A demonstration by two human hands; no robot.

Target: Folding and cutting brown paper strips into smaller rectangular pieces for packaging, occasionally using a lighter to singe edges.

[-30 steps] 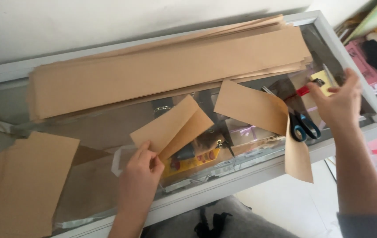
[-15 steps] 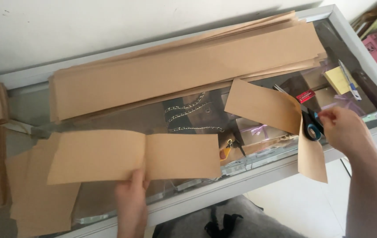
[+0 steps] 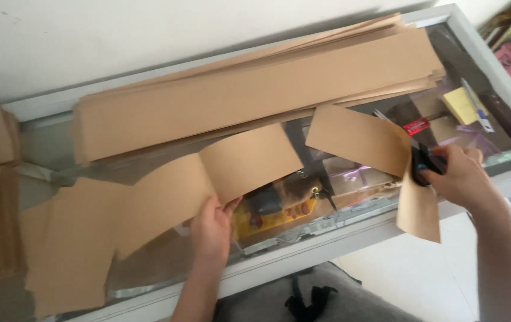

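My left hand grips the near edge of a long brown paper strip, which bends upward at its middle above the glass counter. My right hand is closed on the blue handles of a pair of scissors at the counter's right end. A folded piece of brown paper lies under the scissors and hangs over the counter's front edge beside that hand.
A thick stack of long brown paper strips lies along the back of the counter by the white wall. More brown pieces are piled at the left. A yellow notepad and pen lie at the far right. Items show through the glass.
My left hand unfolded the small piece into a long strip and swung it left, and it now curls upward. My right hand came down from the air onto the scissors.
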